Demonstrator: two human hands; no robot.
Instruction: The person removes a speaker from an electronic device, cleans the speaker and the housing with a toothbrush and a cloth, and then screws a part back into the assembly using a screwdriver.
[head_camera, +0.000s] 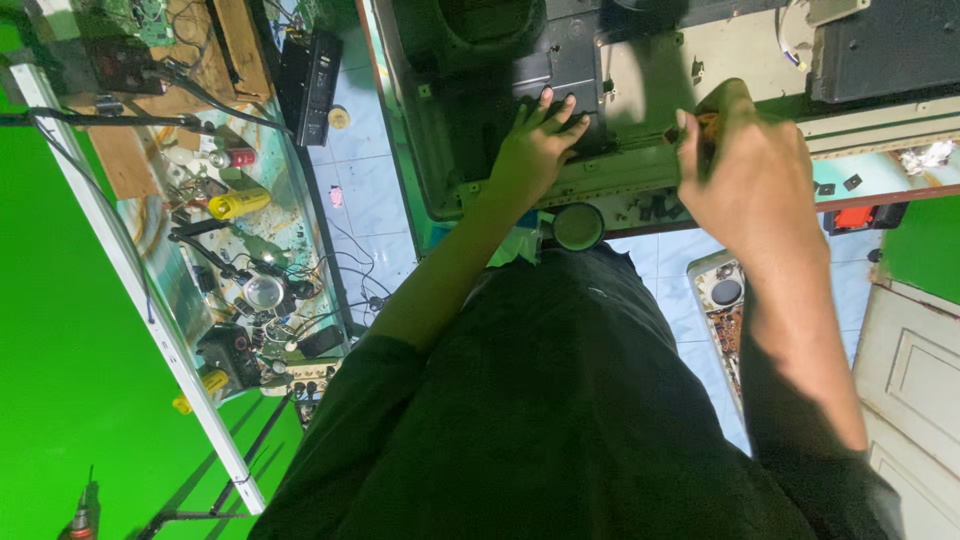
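Grey-green and opened up, the back panel (600, 120) of a flat appliance is lying on the tabletop (880, 165) right in front of the person. The left hand (535, 145) is pressing flat and open on its dark plate (560, 75), while the right hand (745, 165) is wrapping its grip tight around an orange-handled tool (705, 130). Its tip is hidden, so it could be slipping and gouging the panel, judging by the angle.

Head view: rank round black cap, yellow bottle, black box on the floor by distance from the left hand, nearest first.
From the left hand, which lies flat on the dark panel:
1. Round black cap, just below the hand, at the panel's edge.
2. Black box, off to the left on the tiled floor.
3. Yellow bottle, farther left on the cluttered glass table.
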